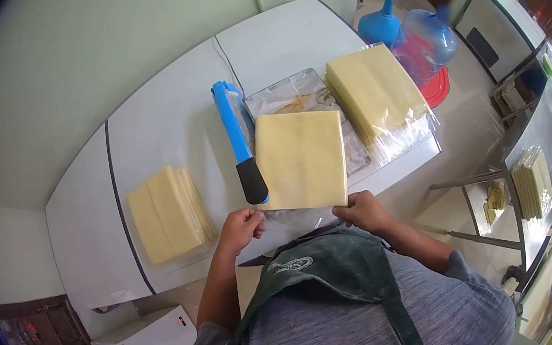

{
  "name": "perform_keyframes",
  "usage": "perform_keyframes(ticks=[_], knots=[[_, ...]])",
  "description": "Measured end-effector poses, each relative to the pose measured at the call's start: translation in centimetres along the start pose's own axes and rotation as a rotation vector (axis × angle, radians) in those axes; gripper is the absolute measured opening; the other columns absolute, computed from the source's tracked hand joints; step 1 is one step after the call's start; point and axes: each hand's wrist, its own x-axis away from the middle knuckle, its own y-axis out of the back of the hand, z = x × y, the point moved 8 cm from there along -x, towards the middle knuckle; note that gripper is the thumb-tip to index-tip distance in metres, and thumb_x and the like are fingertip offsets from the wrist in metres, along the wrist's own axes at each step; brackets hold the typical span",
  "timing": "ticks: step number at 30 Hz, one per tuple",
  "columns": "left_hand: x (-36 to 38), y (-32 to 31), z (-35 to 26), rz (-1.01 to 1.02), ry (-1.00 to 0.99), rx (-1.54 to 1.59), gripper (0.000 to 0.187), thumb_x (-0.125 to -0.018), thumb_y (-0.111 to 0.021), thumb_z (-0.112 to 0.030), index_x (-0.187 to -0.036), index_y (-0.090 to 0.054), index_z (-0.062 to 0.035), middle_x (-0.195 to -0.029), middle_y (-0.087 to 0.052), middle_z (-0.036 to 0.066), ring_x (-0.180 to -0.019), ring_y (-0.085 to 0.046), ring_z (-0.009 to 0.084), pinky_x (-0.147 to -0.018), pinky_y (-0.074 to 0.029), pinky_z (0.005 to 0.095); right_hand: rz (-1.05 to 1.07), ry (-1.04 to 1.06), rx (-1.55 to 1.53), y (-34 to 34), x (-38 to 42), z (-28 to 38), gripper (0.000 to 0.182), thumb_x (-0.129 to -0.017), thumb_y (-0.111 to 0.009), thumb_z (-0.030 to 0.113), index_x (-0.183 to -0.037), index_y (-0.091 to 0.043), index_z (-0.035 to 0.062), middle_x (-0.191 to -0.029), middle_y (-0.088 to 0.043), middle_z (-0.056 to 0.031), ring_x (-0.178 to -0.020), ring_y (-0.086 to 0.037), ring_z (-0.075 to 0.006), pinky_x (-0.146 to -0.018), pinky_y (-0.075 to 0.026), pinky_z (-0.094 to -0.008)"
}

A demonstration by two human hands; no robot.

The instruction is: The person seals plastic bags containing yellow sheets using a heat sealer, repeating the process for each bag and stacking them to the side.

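A square pack of pale yellow sheets [300, 159], looking like wrappers, lies flat in front of me. My left hand [242, 230] is closed at its near left corner, fingers pinched at clear plastic along the edge. At the near right corner, my right hand [362, 212] pinches the edge between thumb and fingers. Just left of the pack stands a blue bag sealer [234, 122], its black-ended arm angled toward me. Beneath the pack is a clear-covered tray [290, 88], mostly hidden, with yellowish scraps inside.
Stacked yellow packs [376, 88] in clear plastic sit at the table's right end. More packs [167, 215] lean over each other on the left. Beyond the right edge are blue water bottles [422, 44]. Another table [535, 237] on the right holds wrapped packs, with a person partly visible beside it.
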Motion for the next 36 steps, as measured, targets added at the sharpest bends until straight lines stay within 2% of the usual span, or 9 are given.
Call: perform_keyframes(ticks=[6, 11, 13, 14, 16, 17, 21, 26, 36], knots=[[0.1, -0.1, -1.0, 0.026, -0.056, 0.177, 0.026, -0.097, -0.063, -0.025, -0.087, -0.064, -0.0013, -0.073, -0.063, 0.003, -0.065, -0.058, 0.0105, -0.063, -0.05, 0.0278, 0.057, -0.037, 0.166, -0.8, 0.5, 1.1, 0.037, -0.084, -0.076, 0.032, -0.083, -0.07, -0.0043, -0.068, -0.068, -0.0124, -0.061, -0.064, -0.0183, -0.062, -0.051, -0.0334], [-1.9, 1.6, -1.2, -0.054, -0.115, -0.229, 0.024, -0.097, -0.061, -0.025, -0.091, -0.066, -0.0018, -0.073, -0.064, 0.003, -0.064, -0.058, 0.0128, -0.062, -0.049, 0.031, 0.357, 0.26, 0.786, -2.2, 1.3, 4.4, 0.034, -0.086, -0.07, 0.038, -0.085, -0.073, 0.0039, -0.078, -0.069, -0.0195, -0.07, -0.067, -0.0336, -0.07, -0.052, -0.0421], [-4.1, 3.5, -5.2, -0.255, -0.217, -0.727, 0.025, -0.098, -0.057, -0.023, -0.093, -0.066, -0.0009, -0.074, -0.065, 0.007, -0.063, -0.057, 0.0165, -0.064, -0.049, 0.0337, 0.335, 0.579, 0.644, -1.3, 0.4, 9.6, 0.036, -0.089, -0.065, 0.04, -0.083, -0.073, 0.0046, -0.078, -0.069, -0.019, -0.076, -0.067, -0.0345, -0.073, -0.052, -0.0459], [-7.9, 5.4, -4.0, -0.333, -0.308, -0.484, 0.025, -0.099, -0.056, -0.023, -0.093, -0.065, -0.0001, -0.074, -0.064, 0.01, -0.063, -0.056, 0.0177, -0.065, -0.048, 0.0343, 0.186, 0.636, 0.541, -0.6, -1.9, 11.9, 0.037, -0.09, -0.064, 0.042, -0.09, -0.072, 0.0059, -0.081, -0.068, -0.0202, -0.079, -0.067, -0.0359, -0.075, -0.052, -0.0456], [-11.9, 7.3, -6.5, -0.417, -0.422, -0.344, 0.028, -0.099, -0.055, -0.024, -0.092, -0.066, 0.0002, -0.073, -0.064, 0.013, -0.064, -0.055, 0.0183, -0.065, -0.045, 0.0335, -0.22, 0.906, 0.816, -0.2, -4.8, 17.7, 0.051, -0.091, -0.061, 0.044, -0.129, -0.057, 0.0101, -0.135, -0.054, -0.0216, -0.125, -0.049, -0.0384, -0.102, -0.038, -0.0517], [-14.2, 8.1, -6.7, -0.412, -0.412, -0.318, 0.028, -0.098, -0.056, -0.025, -0.091, -0.067, -0.0004, -0.072, -0.064, 0.01, -0.064, -0.055, 0.0167, -0.064, -0.046, 0.0335, -0.245, 0.878, 0.99, -0.8, -8.0, 17.9, 0.069, -0.093, -0.052, 0.054, -0.145, -0.041, 0.0097, -0.156, -0.029, -0.0188, -0.145, -0.023, -0.038, -0.114, -0.019, -0.0579], [-15.9, 8.5, -9.8, -0.406, -0.271, -0.19, 0.023, -0.097, -0.059, -0.016, -0.104, -0.064, 0.0045, -0.09, -0.069, 0.008, -0.077, -0.064, 0.015, -0.071, -0.052, 0.0299, -0.316, 0.634, 1.205, -0.1, -13.6, 15.5, 0.092, -0.092, -0.031, 0.07, -0.155, -0.019, 0.0031, -0.163, -0.011, -0.0179, -0.152, -0.003, -0.0327, -0.12, -0.001, -0.0555], [-16.8, 8.5, -9.4, -0.545, -0.281, 0.135, 0.033, -0.098, -0.057, -0.028, -0.09, -0.069, 0.0018, -0.074, -0.066, 0.005, -0.064, -0.059, 0.0139, -0.058, -0.046, 0.0303, -0.392, 0.536, 1.193, -0.2, -13.2, 14.8, 0.094, -0.092, -0.032, 0.069, -0.154, -0.016, -0.0003, -0.163, -0.011, -0.0184, -0.152, -0.002, -0.0325, -0.119, -0.001, -0.0564], [-17.3, 8.9, -11.3, -0.639, -0.345, -0.022, 0.04, -0.098, -0.056, -0.031, -0.093, -0.067, 0.0065, -0.078, -0.069, 0.012, -0.067, -0.065, 0.0182, -0.06, -0.05, 0.0331, -0.47, 0.586, 1.189, 2.2, -14.2, 16.1, 0.092, -0.092, -0.034, 0.068, -0.155, -0.017, 0.0026, -0.163, -0.013, -0.0172, -0.151, -0.007, -0.0326, -0.118, -0.006, -0.0597]])
